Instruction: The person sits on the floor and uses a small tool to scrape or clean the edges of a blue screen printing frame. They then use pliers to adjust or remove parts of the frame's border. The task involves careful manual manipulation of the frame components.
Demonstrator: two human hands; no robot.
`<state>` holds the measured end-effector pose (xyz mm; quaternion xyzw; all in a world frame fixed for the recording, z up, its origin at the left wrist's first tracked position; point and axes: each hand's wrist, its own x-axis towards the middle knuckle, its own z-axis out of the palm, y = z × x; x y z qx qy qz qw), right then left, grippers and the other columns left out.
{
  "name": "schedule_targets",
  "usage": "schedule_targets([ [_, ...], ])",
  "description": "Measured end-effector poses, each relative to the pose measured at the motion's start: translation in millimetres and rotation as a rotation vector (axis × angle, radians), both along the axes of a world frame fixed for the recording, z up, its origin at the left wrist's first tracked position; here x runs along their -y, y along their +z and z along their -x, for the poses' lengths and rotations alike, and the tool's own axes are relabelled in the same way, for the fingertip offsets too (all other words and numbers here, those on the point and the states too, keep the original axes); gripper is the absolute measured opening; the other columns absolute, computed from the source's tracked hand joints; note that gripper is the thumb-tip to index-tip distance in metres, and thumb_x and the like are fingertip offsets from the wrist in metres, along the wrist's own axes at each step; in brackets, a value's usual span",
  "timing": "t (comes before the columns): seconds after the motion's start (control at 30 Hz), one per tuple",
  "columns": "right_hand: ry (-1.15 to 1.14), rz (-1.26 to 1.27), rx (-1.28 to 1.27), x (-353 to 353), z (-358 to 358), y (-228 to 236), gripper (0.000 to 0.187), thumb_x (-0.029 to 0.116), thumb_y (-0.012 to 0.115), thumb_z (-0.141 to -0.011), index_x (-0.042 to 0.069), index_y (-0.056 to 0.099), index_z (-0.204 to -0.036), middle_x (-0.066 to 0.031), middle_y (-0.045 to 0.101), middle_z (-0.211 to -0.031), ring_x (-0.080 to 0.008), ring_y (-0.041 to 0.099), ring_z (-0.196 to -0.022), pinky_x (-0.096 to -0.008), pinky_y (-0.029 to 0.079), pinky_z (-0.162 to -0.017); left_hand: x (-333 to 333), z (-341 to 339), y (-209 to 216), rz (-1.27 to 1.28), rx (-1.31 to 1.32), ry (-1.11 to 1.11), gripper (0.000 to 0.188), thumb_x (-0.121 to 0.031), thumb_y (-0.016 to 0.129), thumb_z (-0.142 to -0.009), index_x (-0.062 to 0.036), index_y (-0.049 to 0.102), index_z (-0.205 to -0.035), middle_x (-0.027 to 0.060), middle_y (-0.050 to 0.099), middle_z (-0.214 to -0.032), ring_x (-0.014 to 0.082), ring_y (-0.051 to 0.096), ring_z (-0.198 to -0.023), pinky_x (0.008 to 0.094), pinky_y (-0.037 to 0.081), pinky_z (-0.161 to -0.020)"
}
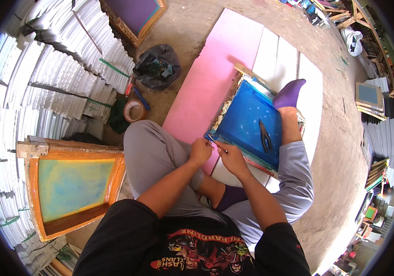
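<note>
A wooden screen-printing frame (224,112) with blue mesh (245,112) lies tilted in front of me. Pliers (265,136) rest on the mesh towards its right side. At the frame's near left corner, my left hand (200,151) is closed, its fingers curled together. Close beside it, my right hand (232,160) is closed as well, with a thin dark thing poking out by the thumb. A small thin light piece shows at the corner between both hands. What either hand grips is too small to name. My purple-socked foot (289,94) presses on the frame's right edge.
Under the frame lie a pink board (197,87) and white boards (309,87). To the left are a roll of brown tape (134,111), a black plastic bag (157,66), an orange-edged screen frame (75,188) and tall stacks of white sheets (45,69). Another framed screen (134,16) lies beyond.
</note>
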<state>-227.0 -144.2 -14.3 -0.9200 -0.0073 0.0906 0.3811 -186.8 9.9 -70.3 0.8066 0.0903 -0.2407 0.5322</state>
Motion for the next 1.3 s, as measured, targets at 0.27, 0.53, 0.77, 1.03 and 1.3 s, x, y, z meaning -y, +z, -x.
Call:
schedule_targets([
  [0.27,-0.113,-0.392,0.102,-3.4,12.3,-29.9,0.036,0.020,0.062,-0.101,0.013,0.070,-0.136,-0.0280,0.074,-0.102,-0.0442,0.072,-0.090,-0.0484,0.056,-0.085,1.7,2.0,-15.9,0.010,-0.023,0.031,0.021,-0.012,0.065,-0.089,0.0037,0.074,-0.081,0.0257,0.072,-0.081,0.0399,0.074,-0.080,0.0469,0.056,-0.075],
  [0.53,0.025,0.067,0.163,7.2,19.8,-23.7,0.038,0.021,0.061,-0.106,0.008,0.065,-0.142,-0.0064,0.075,-0.086,-0.0204,0.067,-0.067,-0.0373,0.052,-0.064,-3.5,0.5,-8.5,0.000,-0.034,-0.010,0.026,-0.014,0.061,-0.100,0.0055,0.076,-0.092,0.0138,0.077,-0.079,0.0186,0.071,-0.068,0.0361,0.055,-0.067],
  [0.77,-0.378,-0.672,-0.605,7.7,9.9,-10.6,0.039,0.023,0.062,-0.106,0.016,0.065,-0.145,-0.0036,0.064,-0.075,-0.0149,0.059,-0.059,-0.0299,0.042,-0.045,-2.4,1.0,-15.3,-0.045,-0.027,-0.044,0.028,-0.015,0.060,-0.101,0.0053,0.076,-0.092,0.0142,0.077,-0.080,0.0198,0.072,-0.070,0.0368,0.056,-0.070],
  [1.03,-0.481,-0.958,-0.934,23.6,-11.1,14.5,0.035,0.028,0.058,-0.109,0.013,0.069,-0.139,0.0030,0.060,-0.076,-0.0068,0.050,-0.060,-0.0237,0.041,-0.050,-5.6,-1.2,-5.4,-0.019,-0.081,-0.022,0.029,-0.017,0.061,-0.100,0.0064,0.075,-0.092,0.0133,0.076,-0.081,0.0179,0.070,-0.069,0.0364,0.055,-0.068],
  [1.3,-0.037,0.047,0.048,10.1,14.6,6.8,0.034,0.028,0.059,-0.104,0.023,0.069,-0.136,-0.0221,0.074,-0.091,-0.0406,0.071,-0.078,-0.0522,0.056,-0.070,-5.6,0.1,-19.8,0.030,-0.063,-0.003,0.027,-0.017,0.063,-0.097,0.0056,0.075,-0.089,0.0145,0.075,-0.078,0.0182,0.070,-0.069,0.0356,0.054,-0.067],
])
